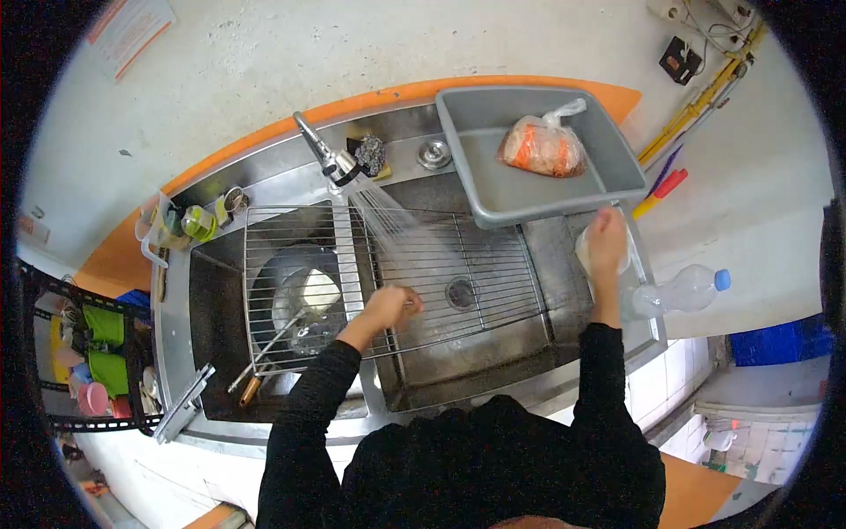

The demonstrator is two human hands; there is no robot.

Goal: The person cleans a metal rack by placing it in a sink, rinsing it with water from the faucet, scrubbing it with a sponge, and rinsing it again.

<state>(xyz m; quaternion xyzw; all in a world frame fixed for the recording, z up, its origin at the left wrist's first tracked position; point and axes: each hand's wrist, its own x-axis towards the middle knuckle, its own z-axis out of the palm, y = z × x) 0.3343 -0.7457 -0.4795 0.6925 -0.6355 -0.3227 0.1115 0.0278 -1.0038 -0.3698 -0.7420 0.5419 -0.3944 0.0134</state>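
wire rack [470, 275] lying across the sink [467, 363], tap [335, 165] spraying water onto it; left hand [390, 309] curled over the rack, right hand [608, 242] by the grey tub [464, 167]; can't tell if either grips anything

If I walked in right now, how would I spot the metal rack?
Find the steel sink with two basins. The rack stretches over both, in the spray from the tap. Unlike the solid grey tub nearby, it's all thin, straight metal bars.
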